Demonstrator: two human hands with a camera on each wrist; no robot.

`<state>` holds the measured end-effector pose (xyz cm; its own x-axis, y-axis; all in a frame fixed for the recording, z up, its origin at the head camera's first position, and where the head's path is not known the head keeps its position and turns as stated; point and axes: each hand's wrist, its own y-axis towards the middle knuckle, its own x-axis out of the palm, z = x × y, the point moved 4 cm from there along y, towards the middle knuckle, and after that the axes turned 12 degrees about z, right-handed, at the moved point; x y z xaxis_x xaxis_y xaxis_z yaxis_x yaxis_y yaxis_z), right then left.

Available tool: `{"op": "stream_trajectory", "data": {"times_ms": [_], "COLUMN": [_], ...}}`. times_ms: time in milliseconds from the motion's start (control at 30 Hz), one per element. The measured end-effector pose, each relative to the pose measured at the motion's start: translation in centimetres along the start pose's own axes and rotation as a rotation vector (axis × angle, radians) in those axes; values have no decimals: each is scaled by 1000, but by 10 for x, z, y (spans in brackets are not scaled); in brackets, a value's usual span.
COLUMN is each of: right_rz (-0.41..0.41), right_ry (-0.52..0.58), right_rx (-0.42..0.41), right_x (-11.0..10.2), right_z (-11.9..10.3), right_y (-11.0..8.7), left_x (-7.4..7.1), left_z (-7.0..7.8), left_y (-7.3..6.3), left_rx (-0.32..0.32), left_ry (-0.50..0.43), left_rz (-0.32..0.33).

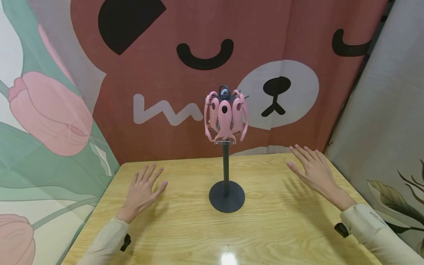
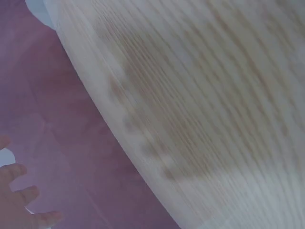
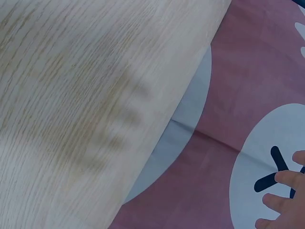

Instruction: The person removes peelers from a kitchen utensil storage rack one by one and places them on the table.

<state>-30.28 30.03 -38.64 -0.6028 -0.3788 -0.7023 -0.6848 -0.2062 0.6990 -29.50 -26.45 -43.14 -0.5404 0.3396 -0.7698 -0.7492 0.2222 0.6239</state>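
Observation:
A dark stand with a round base (image 1: 226, 203) and a thin upright pole (image 1: 226, 165) is at the middle of the table. Around its top hang several pink utensils; the front one, a pink peeler (image 1: 225, 121), shows a metal blade at its lower end. To the left of the stand, my left hand (image 1: 140, 193) hovers over the wood with fingers spread, holding nothing. My right hand (image 1: 313, 172) is likewise raised over the table's right side, fingers extended and nothing held. Only fingertips of each hand show at the wrist views' lower corners.
The wooden table (image 1: 185, 232) has its far edge against a reddish curtain (image 1: 159, 140) printed with a bear face. A flower-patterned curtain (image 1: 49, 173) borders the left side, and a grey one (image 1: 371, 121) the right. Both hands cast shadows on the tabletop.

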Motion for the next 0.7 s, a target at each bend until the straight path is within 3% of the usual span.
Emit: {"op": "stream_trajectory", "data": {"times_ms": [700], "right_rz": [35], "right_ry": [19], "right_rx": [-32], "right_x": [-3], "right_z": [-13], "right_y": [12], "left_x": [3], "left_z": [3], "left_y": [3], "left_rx": [0], "left_ry": [-29], "left_rz": [4]}}
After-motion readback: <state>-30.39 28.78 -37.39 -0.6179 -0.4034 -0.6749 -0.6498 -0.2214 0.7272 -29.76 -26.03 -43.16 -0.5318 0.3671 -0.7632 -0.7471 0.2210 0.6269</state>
